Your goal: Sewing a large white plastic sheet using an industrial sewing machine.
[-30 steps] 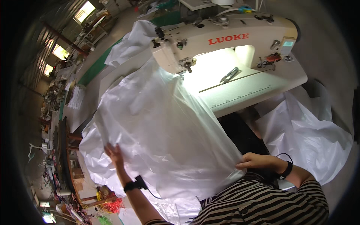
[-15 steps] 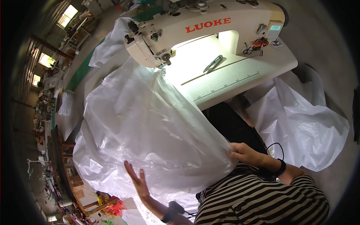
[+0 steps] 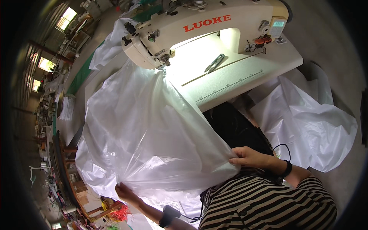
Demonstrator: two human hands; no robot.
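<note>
A large translucent white plastic sheet (image 3: 153, 126) spreads from under the needle of the sewing machine (image 3: 199, 30) down to my lap. My left hand (image 3: 127, 194) is closed on the sheet's lower left part, and taut creases fan out from that grip. At the sheet's right edge, my right hand (image 3: 248, 157) pinches the material between thumb and fingers. Behind the needle, the sheet's far end is partly hidden by the machine head. Thread snips (image 3: 214, 63) with grey-green handles lie on the lit machine bed, out of reach of both hands' grips.
More white sheeting (image 3: 306, 126) hangs in a heap right of the machine table (image 3: 230, 86). Red and yellow strands (image 3: 117, 211) lie at the lower left, beside a wooden frame (image 3: 71, 180). A small display (image 3: 278, 24) sits on the machine's right end.
My left hand, spread open over the sheet before, has moved down and left and closed on it. The sheet is now pulled taut there. My right hand keeps its pinch.
</note>
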